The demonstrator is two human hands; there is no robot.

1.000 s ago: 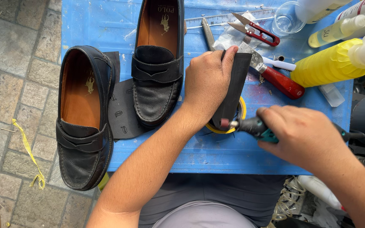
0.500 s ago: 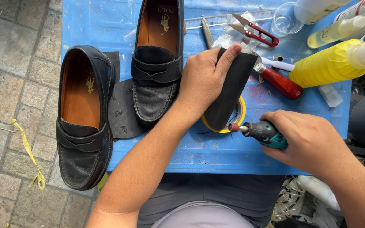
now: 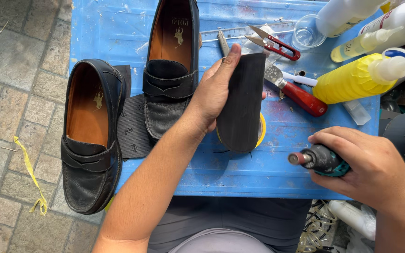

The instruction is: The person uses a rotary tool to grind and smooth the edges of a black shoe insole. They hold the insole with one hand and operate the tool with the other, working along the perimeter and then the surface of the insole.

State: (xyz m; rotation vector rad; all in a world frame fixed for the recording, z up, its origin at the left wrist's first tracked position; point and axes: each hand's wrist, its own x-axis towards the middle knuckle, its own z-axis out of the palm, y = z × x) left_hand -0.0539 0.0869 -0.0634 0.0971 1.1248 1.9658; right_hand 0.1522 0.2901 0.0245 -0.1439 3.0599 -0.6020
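While left hand (image 3: 214, 96) grips flat black rubber sole piece (image 3: 242, 103) over blue table (image 3: 258, 173), right hand (image 3: 369, 166) clamped on handheld rotary grinder (image 3: 317, 160), hands apart, black leather loafers (image 3: 92, 136) alongside.

My left hand (image 3: 214, 96) is stretched out ahead of me, forearm running diagonally up from my lap, thumb up top and fingers wrapped round in a loose grip. My right hand (image 3: 366, 164) sits low on the right, knuckles up, fingers curled tight in a fist-style grip.
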